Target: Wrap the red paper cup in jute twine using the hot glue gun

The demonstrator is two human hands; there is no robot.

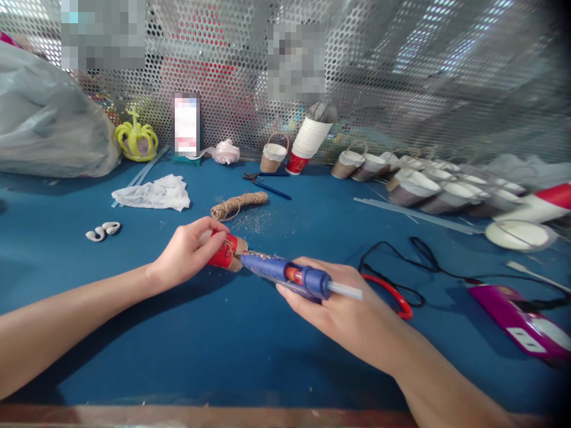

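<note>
My left hand [193, 249] is closed around a red paper cup [222, 252] lying on its side, its brown-wrapped end facing right. Twine crosses the cup's side. A blue hot glue gun [285, 272] is gripped in my right hand [332, 300], with a clear glue stick [345, 290] poking out of its back. The gun's nozzle points left and meets or nearly meets the cup's wrapped part; whether they touch I cannot tell. Just beyond the cup lies a bundle of twine [239, 205].
Pliers [272, 185], a white cloth piece [154, 193] and white earbuds [103, 230] lie on the blue table [187, 351]. Stacked paper cups [312, 139] and several small handled baskets [413, 185] line the perforated metal back. At right are a black cord and a purple power strip [517, 318].
</note>
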